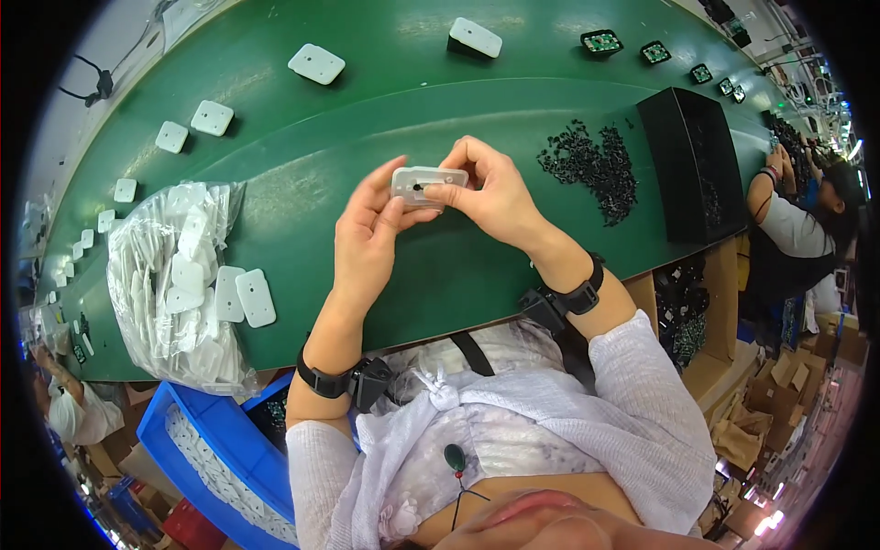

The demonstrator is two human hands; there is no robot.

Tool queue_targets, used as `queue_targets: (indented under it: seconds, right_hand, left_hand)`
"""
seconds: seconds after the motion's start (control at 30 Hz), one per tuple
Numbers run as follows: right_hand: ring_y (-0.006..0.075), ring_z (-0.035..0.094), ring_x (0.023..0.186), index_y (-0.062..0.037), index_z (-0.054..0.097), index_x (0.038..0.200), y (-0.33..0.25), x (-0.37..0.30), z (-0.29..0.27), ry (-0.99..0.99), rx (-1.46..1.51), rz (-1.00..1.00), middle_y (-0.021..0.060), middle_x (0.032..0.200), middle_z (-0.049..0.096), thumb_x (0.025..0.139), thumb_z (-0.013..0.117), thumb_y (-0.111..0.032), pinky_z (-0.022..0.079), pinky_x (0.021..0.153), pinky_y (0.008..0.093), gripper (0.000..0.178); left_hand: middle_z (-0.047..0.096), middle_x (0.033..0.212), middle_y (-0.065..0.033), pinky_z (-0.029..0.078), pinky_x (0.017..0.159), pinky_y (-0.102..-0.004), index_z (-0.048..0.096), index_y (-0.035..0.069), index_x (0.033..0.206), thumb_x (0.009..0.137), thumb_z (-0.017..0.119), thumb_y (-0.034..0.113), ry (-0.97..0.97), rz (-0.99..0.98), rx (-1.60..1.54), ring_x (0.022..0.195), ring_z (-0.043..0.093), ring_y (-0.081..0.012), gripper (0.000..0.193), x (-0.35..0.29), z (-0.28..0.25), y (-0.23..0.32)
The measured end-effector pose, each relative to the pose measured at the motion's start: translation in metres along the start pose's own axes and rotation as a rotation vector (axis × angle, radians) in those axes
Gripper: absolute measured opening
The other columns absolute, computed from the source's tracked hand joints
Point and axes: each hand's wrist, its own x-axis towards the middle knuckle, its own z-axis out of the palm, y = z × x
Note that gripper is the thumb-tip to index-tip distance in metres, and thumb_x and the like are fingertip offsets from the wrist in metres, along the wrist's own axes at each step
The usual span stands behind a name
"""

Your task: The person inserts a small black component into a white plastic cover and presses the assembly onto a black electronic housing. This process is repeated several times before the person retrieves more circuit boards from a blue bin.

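Between my two hands is a white plastic cover plate [403, 186] with rounded corners, raised above the green table. My left hand [368, 220] grips its left end and supports it from below. My right hand [497, 190] grips the other end, its thumb pressing on the face beside a dark spot near the middle. Whether that spot is a hole or a small black part, I cannot tell. To the right of my hands lies a loose pile of small black parts [605, 174]. Two white plates [256, 298] lie on the table left of my forearm.
A clear plastic bag [151, 275] full of white plates lies at left. White-covered pieces [316, 64] and open black cases with green boards [601, 41] line the far side. A black box [701, 170] stands at right; a blue bin [220, 458] sits below. Another person [802, 211] works at far right.
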Motion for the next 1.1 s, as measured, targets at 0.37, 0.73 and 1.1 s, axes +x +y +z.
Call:
queue_targets:
  seconds: [0.37, 0.73, 1.1]
  right_hand:
    - [0.0074, 0.059, 0.075, -0.0013, 0.060, 0.106, -0.035, -0.006, -0.015, -0.073, 0.066, 0.123, 0.0036, 0.092, 0.064, 0.091, 0.065, -0.014, 0.049, 0.062, 0.0209, 0.020]
    - [0.0402, 0.048, 0.120, -0.0235, 0.053, 0.130, -0.016, 0.116, -0.238, 0.664, -1.664, 0.087, 0.0164, 0.137, 0.045, 0.076, 0.055, 0.000, 0.048, 0.094, 0.0473, 0.059]
    - [0.0283, 0.064, 0.083, 0.0002, 0.051, 0.112, -0.027, 0.106, -0.173, 0.261, -1.056, -0.097, 0.0181, 0.092, 0.066, 0.082, 0.071, -0.039, 0.051, 0.074, 0.0372, 0.053]
  left_hand:
    - [0.066, 0.095, -0.0182, 0.057, 0.070, -0.0298, 0.044, -0.006, 0.114, 0.100, 0.045, 0.008, 0.094, -0.007, -0.062, 0.077, 0.069, -0.0225, 0.020, 0.006, -0.013, -0.003]
    - [0.058, 0.083, -0.0072, 0.048, 0.063, -0.0342, 0.067, 0.009, 0.097, 0.093, 0.057, 0.012, 0.257, 0.253, 0.923, 0.071, 0.058, -0.0243, 0.011, 0.015, -0.032, -0.012]
    - [0.053, 0.100, -0.0129, 0.049, 0.067, -0.0398, 0.053, 0.004, 0.118, 0.084, 0.070, 0.026, 0.266, 0.212, 1.264, 0.085, 0.058, -0.0305, 0.044, -0.004, -0.011, -0.009]
